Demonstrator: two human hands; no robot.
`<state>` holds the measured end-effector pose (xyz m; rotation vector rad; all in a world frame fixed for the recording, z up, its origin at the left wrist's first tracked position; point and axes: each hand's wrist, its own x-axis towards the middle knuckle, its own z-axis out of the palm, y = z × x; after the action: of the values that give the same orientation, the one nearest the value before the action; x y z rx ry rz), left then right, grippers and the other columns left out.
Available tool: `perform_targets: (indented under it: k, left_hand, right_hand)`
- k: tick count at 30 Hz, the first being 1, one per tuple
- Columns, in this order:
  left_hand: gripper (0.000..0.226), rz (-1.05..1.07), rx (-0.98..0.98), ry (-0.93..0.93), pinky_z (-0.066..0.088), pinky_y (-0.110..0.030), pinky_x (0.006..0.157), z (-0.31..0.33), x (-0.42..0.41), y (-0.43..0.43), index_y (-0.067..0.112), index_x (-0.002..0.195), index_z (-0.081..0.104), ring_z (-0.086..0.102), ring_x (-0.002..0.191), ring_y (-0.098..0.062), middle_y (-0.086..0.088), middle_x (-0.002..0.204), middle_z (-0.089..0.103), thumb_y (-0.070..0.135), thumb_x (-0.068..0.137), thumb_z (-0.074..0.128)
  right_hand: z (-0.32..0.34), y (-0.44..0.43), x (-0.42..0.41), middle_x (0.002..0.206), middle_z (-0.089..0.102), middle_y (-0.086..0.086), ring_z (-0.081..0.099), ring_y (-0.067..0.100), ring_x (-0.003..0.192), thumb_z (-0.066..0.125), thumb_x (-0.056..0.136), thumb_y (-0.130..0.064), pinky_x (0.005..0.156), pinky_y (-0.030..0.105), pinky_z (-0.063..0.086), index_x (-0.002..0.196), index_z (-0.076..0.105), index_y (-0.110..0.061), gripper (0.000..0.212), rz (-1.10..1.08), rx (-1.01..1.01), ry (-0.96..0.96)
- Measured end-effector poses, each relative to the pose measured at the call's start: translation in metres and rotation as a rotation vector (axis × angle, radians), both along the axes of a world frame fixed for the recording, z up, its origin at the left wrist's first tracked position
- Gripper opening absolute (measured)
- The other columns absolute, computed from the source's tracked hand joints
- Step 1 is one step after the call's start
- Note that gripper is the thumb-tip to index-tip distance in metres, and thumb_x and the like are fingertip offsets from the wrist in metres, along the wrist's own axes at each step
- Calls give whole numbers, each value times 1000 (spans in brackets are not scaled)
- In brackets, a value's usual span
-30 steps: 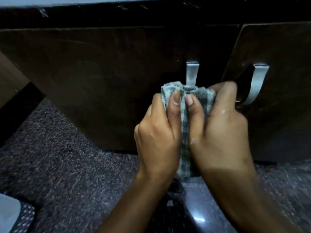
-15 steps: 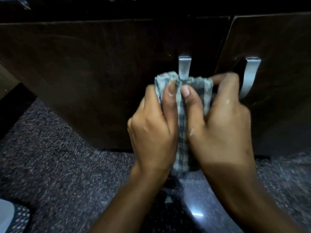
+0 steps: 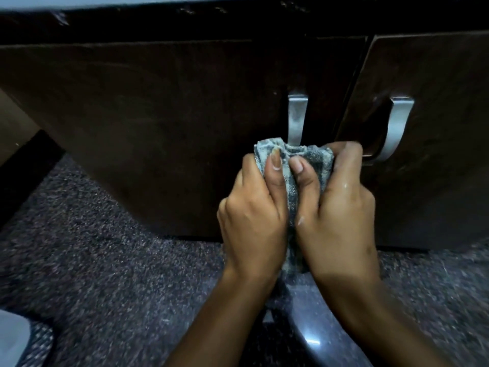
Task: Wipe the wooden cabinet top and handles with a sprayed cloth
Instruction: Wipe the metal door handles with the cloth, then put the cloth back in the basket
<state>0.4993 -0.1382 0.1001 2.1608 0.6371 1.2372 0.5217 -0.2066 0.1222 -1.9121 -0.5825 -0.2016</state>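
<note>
A dark wooden cabinet (image 3: 158,123) fills the upper half of the view, with two doors. The left door carries a curved metal handle (image 3: 296,117); the right door has a similar handle (image 3: 397,128). A grey checked cloth (image 3: 293,165) is wrapped around the lower part of the left handle. My left hand (image 3: 254,215) and my right hand (image 3: 338,215) both grip the cloth, thumbs side by side on its front. The handle's lower end is hidden inside the cloth.
Speckled dark granite floor (image 3: 92,260) lies below the cabinet. A pale object (image 3: 10,337) sits at the bottom left corner. A dark gap (image 3: 23,168) opens at the left beside the cabinet. The cabinet top's black edge (image 3: 238,19) runs along the top.
Both hands and the cloth have slid down the left handle, baring more of its metal above the cloth. The grip is unchanged.
</note>
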Motion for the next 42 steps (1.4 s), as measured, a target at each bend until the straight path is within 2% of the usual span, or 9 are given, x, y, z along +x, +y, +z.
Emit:
perform_targets:
  k: [13, 18, 22, 26, 29, 31, 35, 38, 42]
  left_hand:
    - [47, -17, -72, 227, 46, -41, 58, 6, -5, -3, 12, 93, 54, 63, 72, -34, -10, 84, 67, 46, 92, 21]
    - [42, -28, -332, 212, 41, -33, 72, 21, -36, 0, 15, 98, 56, 62, 88, -28, -9, 94, 68, 46, 94, 28]
    - [51, 85, -666, 96, 37, -13, 60, 42, -71, 32, 16, 101, 58, 59, 83, -13, 4, 86, 63, 53, 89, 25]
    - [33, 195, -806, -41, 39, -19, 64, 56, -146, 87, 20, 101, 40, 56, 82, -11, 12, 81, 50, 48, 87, 51]
    - [48, 229, -889, -226, 49, -28, 81, 50, -214, 115, 24, 105, 31, 61, 89, -9, 7, 96, 57, 27, 79, 71]
    - [54, 257, -909, -301, 49, -31, 89, 42, -257, 133, 24, 115, 27, 59, 98, -7, 4, 110, 54, 15, 81, 68]
    - [75, 370, -812, -292, 43, -37, 100, 2, -320, 168, 21, 135, 16, 53, 115, -12, -5, 133, 46, 20, 77, 64]
    - [82, 495, -873, -215, 51, -47, 87, -45, -353, 190, 27, 141, 8, 54, 116, -23, -9, 140, 42, 22, 75, 57]
    - [84, 556, -1067, -193, 55, -29, 51, -122, -384, 212, 30, 146, -3, 57, 108, -31, -9, 144, 36, 5, 89, 54]
  right_hand:
    - [-1, 1, 3, 67, 45, -18, 44, -5, 55, 48, 93, -31, 44, 10, 38, 97, 36, -23, 15, -8, -109, 117]
    - [8, -11, -23, 70, 53, -22, 51, -4, 56, 53, 85, -43, 49, 3, 39, 102, 44, -27, 24, 87, -75, 262]
    - [26, 6, -44, 90, 72, -17, 68, 2, 78, 55, 64, -73, 63, 14, 52, 100, 66, -38, 51, 460, -26, 325]
    - [47, 69, -85, 96, 73, -4, 70, 8, 81, 65, 46, -80, 56, 16, 53, 101, 69, -31, 74, 836, -39, 508]
    - [43, 129, -128, 87, 72, 9, 65, 14, 60, 69, 65, -61, 36, 21, 46, 102, 69, -18, 56, 1059, -88, 655]
    - [34, 172, -160, 83, 69, 11, 62, 14, 56, 58, 80, -36, 34, 21, 45, 106, 65, -11, 37, 1187, -153, 747]
    - [-7, 245, -214, 90, 71, 5, 65, 14, 63, 53, 89, -28, 39, 25, 49, 113, 61, -19, 27, 1341, -318, 786]
    - [-57, 292, -249, 104, 69, 5, 68, 16, 82, 47, 96, -24, 67, 38, 57, 113, 58, -21, 20, 1381, -462, 697]
    - [-124, 327, -286, 116, 61, 4, 60, 8, 91, 44, 99, -25, 76, 17, 46, 119, 53, -21, 23, 1407, -617, 440]
